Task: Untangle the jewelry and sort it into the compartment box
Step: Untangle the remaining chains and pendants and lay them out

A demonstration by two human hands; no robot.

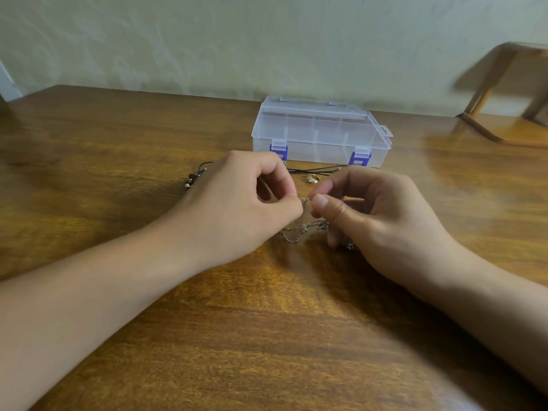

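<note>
A thin silver chain [299, 229] hangs tangled between my two hands just above the wooden table [118, 161]. My left hand [237, 203] pinches its upper part between thumb and forefinger. My right hand [376, 215] pinches the same knot from the other side, a hand's width away at most. Part of the chain trails under my right palm. Behind my hands lie a black cord [317, 169], a small gold piece [312, 179] and a beaded cord end [192, 178]. The clear compartment box [321, 133] with blue latches stands closed behind them.
A wooden stand [504, 114] occupies the far right of the table. A pale wall runs along the table's back edge. Bare wood stretches to the left of the box and in front of my forearms.
</note>
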